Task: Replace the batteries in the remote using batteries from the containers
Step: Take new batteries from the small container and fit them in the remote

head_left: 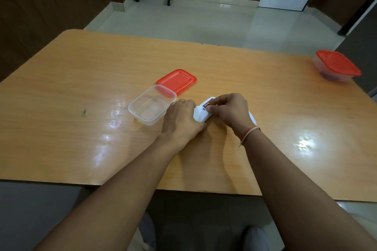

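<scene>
Head view, looking down on one wooden counter (81,79) with two hands at work near its middle. One white remote (201,115) lies on the counter between them, battery compartment up and open. The left hand (181,118) rests on the counter against the remote's left end, fingers curled down and pressed together; how firmly they grip the remote cannot be told. The right hand (230,111) lies over the remote's right part, its thumb and forefinger pinching one small battery (206,105) at the open compartment; only the battery's end shows. A red and white thread band (250,131) circles the right wrist.

Two clear plastic containers are in sight. One open container (152,105) sits just left of the left hand, lid off; whether anything lies in it cannot be told. One loose red lid (176,81) lies flat just behind it, its near edge under the container's far rim. The second, closed container (335,66) with its own red lid stands well apart at the far right edge of the counter, something dark inside.
</scene>
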